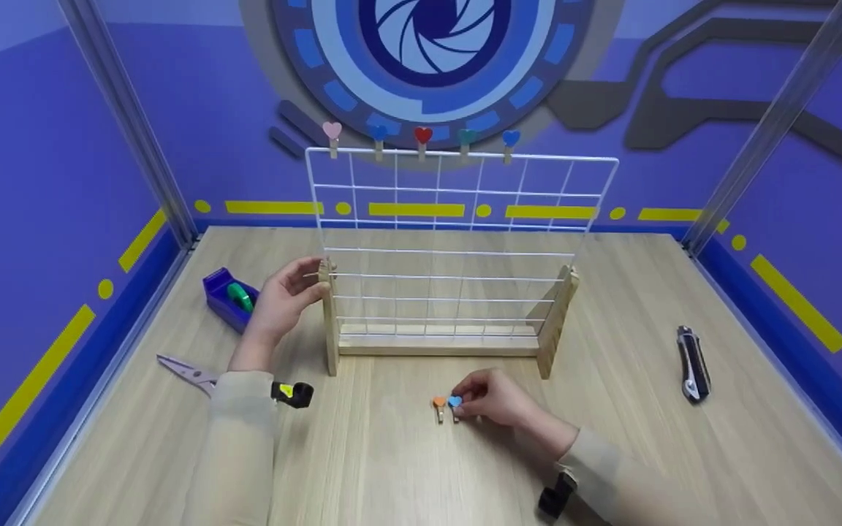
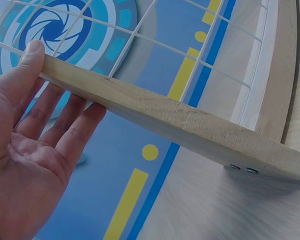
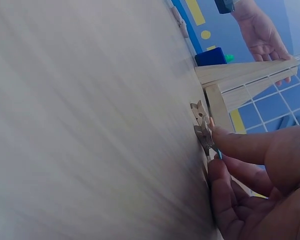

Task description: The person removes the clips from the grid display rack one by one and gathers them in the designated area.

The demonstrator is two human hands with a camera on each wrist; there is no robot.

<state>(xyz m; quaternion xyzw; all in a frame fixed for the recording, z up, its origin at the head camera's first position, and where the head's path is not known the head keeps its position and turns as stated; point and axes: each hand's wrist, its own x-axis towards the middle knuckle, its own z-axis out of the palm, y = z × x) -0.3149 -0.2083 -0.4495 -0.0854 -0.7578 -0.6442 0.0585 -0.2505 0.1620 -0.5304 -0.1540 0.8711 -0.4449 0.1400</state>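
A white wire grid (image 1: 457,193) stands in a wooden stand (image 1: 435,351), with heart clothespins clipped along its top wire, among them a red one (image 1: 423,136). My left hand (image 1: 282,303) holds the top of the stand's left post (image 2: 140,105), thumb on one side and fingertips on the other. On the table before the stand, my right hand (image 1: 498,398) pinches a clothespin with a blue heart (image 1: 454,402) between thumb and fingers. Just left of it lies a clothespin with an orange heart (image 1: 439,402). In the right wrist view the fingers partly hide the blue heart.
Behind my left hand sits a purple tape dispenser (image 1: 220,296) with a green roll. Scissors (image 1: 187,372) lie by the left forearm, partly hidden by the sleeve. A utility knife (image 1: 693,365) lies at the right. Blue printed walls (image 1: 26,183) enclose the table.
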